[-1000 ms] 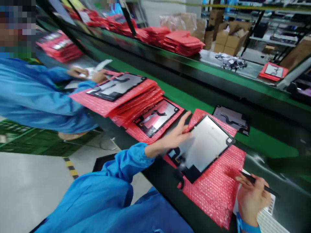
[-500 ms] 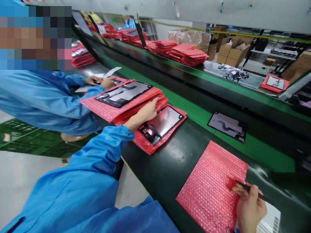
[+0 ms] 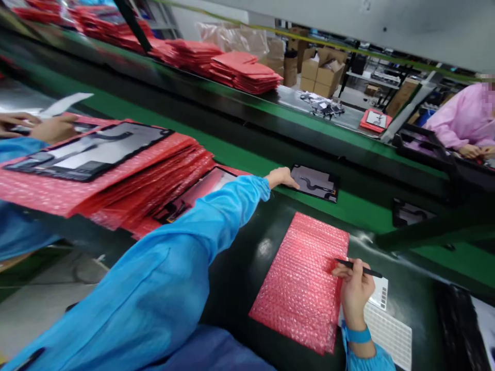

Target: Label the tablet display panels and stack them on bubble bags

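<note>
My left hand (image 3: pixel 283 178) reaches across to a tablet screen panel (image 3: pixel 315 183) lying on the green belt, its thumb and fingers closed at the panel's left edge. In my right hand (image 3: pixel 356 288) is a pair of slim black tweezers (image 3: pixel 359 268), with the tip pointing left over a red bubble-wrap bag (image 3: pixel 299 281). That bag lies flat on the dark bench. White label sheets (image 3: pixel 390 330) lie partly beneath my right wrist. To the left, another screen panel (image 3: pixel 193 193) rests on red bags, partly hidden by my left sleeve.
A stack of red bubble bags (image 3: pixel 150 175) with a screen panel (image 3: pixel 93 147) on top stands at left. Beyond it are a co-worker's hands (image 3: pixel 54 129). Another panel (image 3: pixel 412 212) lies farther right on the belt (image 3: pixel 363 216). A person in pink (image 3: pixel 454 116) sits across.
My left hand has moved from the bag stack to the panel on the belt. The view has turned right. My right hand still holds the tweezers over the bag.
</note>
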`<state>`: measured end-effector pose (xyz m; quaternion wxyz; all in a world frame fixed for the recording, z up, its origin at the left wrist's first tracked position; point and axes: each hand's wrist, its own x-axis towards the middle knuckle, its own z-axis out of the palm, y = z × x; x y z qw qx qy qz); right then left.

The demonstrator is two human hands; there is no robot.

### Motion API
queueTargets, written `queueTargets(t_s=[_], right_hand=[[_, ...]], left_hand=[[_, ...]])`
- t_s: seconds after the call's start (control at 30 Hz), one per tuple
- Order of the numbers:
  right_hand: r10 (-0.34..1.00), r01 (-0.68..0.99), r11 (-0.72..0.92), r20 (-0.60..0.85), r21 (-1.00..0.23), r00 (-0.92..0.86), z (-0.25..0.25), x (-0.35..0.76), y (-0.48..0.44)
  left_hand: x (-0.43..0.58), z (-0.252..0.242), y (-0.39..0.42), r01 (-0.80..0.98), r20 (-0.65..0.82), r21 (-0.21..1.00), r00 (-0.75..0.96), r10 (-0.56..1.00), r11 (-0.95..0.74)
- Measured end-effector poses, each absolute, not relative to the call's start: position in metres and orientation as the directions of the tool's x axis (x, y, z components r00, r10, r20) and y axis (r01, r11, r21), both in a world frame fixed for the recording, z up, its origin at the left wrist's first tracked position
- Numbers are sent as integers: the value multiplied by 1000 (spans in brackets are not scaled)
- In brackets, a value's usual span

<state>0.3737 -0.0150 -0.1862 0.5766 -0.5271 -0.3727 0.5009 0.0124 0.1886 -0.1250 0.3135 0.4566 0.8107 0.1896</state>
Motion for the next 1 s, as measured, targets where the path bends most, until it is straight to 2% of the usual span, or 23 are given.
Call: queueTargets(t_s=[0.1, 0.3, 0.4, 0.5, 0.63, 0.73, 0.83, 0.9, 1.0], right_hand=[[967, -198, -35, -83, -980, 242, -178, 373, -14], [945, -199, 57, -12, -978, 327, -156, 388, -3], [922, -173, 124, 49, -977, 384, -142, 407, 5], [924, -115, 139, 87, -984, 372, -134, 429, 8], [932, 3, 99, 94, -995, 351, -133, 458, 4], [937, 85, 68, 93, -994, 337, -135, 481, -2], [955, 179, 17, 69, -984, 288, -137, 504, -7], [969, 235, -27, 33, -972, 245, -141, 516, -9], [982, 289, -81, -27, -954, 186, -149, 529, -9]], left_hand=[[8, -119, 185, 512, -337, 696, -386, 859, 503], [0, -94, 166, 257, -102, 939, -427, 898, 229], [1, -80, 145, 61, -43, 996, -341, 939, 67], [18, -75, 112, -46, -71, 997, -181, 981, 64], [62, -92, 68, 54, -253, 967, 105, 962, 248], [90, -114, 50, 180, -352, 932, 256, 900, 314], [98, -133, 45, 349, -397, 890, 276, 875, 294], [94, -137, 43, 522, -395, 824, 247, 885, 223], [87, -130, 37, 819, -307, 570, 147, 940, 59]])
